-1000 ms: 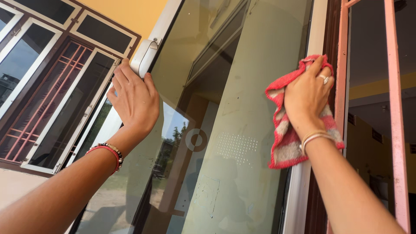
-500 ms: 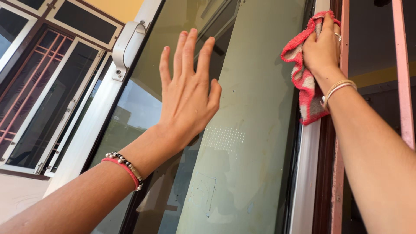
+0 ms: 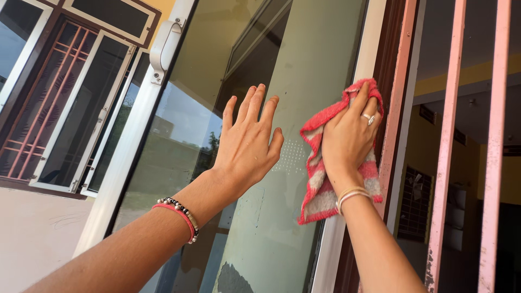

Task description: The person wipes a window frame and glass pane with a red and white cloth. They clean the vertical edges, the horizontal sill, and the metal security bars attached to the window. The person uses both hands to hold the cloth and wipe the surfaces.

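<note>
Your right hand (image 3: 350,138) presses a red-and-white cloth (image 3: 317,179) against the right edge of the glass pane (image 3: 206,70), fingers grasping it. Your left hand (image 3: 247,146) lies flat on the pane just beside the cloth, fingers released and spread. A white handle (image 3: 163,49) sits up left.

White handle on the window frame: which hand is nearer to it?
Left. The left hand lies flat on the glass, below and right of the handle; the right hand presses the cloth farther right.
</note>
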